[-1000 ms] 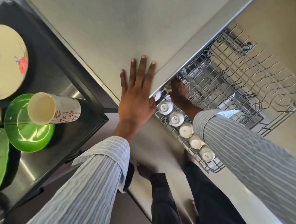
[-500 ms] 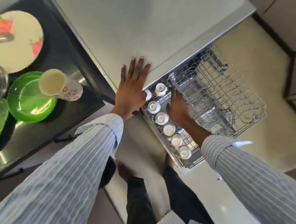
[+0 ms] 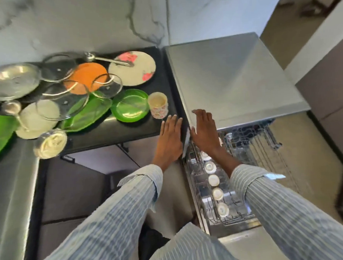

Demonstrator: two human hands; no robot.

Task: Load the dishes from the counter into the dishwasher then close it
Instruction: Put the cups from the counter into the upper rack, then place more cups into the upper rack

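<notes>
Both hands flat and empty, left hand [image 3: 170, 139] beside floral cup [image 3: 158, 105], right hand [image 3: 205, 131] over cup-filled rack [image 3: 248, 151]

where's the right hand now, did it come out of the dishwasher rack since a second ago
Yes. The right hand has come up out of the rack, away from the row of cups, to the front edge of the steel top.

Right hand [image 3: 203, 131] lifting out of rack [image 3: 254, 151], now flat over dishwasher top; left hand [image 3: 170, 139] shifting toward 9 o'clock onto black counter [image 3: 110, 131] edge.
</notes>
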